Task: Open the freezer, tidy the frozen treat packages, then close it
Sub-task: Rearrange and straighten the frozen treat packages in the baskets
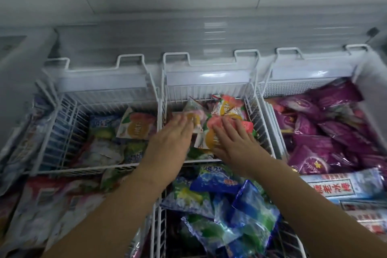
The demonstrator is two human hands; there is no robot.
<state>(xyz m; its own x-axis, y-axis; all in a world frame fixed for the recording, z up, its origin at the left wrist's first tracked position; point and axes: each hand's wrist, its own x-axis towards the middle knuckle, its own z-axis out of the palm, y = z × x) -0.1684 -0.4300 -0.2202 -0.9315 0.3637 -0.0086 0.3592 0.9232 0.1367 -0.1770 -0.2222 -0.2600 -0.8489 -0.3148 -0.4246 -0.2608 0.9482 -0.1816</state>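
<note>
in the head view, an open chest freezer (188, 33) is seen from above, its ribbed back wall running across the upper half of the frame. three white wire baskets are hung side by side along the far edge.

the middle basket (211, 85), at the centre of the frame, is filled with peach and orange treat packages (225, 107) heaped loosely. both bare forearms are stretched into it from the bottom of the frame.

the left hand (170, 140) is laid palm down at the left side of the heap; its fingers (184, 123) are held straight and close together, resting on a package, though this part is blurred. the right hand (232, 140) is laid flat on the right side of the heap, its fingers (226, 125) straight and slightly spread, pressed on a pink and orange wrapper. nothing is seen to be pinched by either hand.

in the left basket (83, 169), one more orange package (136, 123) is propped upright among pale and blue wrappers.

purple packages (320, 132) are piled in the right part of the freezer. just below them, a light blue box (343, 184) with red characters is lying.

blue and green packages (219, 205) are heaped at the lower centre, below the middle basket and between the forearms. pink and white packages (52, 205) are spread across the lower left.
</note>
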